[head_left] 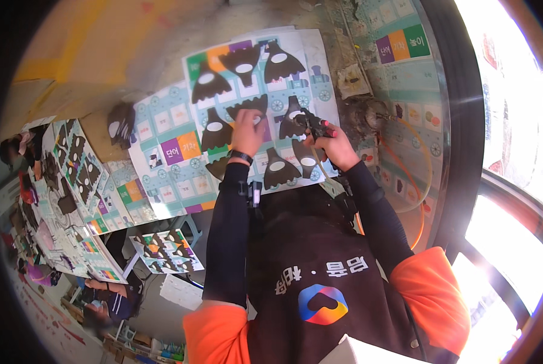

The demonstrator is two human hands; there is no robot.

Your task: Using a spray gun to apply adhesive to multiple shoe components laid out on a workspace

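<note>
Several dark brown fan-shaped pieces, each with a white oval, lie spread on a printed sheet (223, 52); one dark piece (283, 64) sits at its far right. My left hand (247, 134) is over the middle of the sheet, its fingers curled onto the edge of a dark fan-shaped piece (247, 104). In my right hand (338, 148) is a small black spray-gun-like tool (312, 123) with a red knob. Its front end is above another dark piece (291, 115), and I cannot tell whether they touch. The right fingertips are partly hidden.
Yellow and orange hoses (418, 209) loop at the right, near a grimy rounded object (366, 114). A dark folded bundle (121, 124) sits left of the sheet. A board of similar pieces (167, 250) stands lower left. Other people work at a long table (65, 242) further left.
</note>
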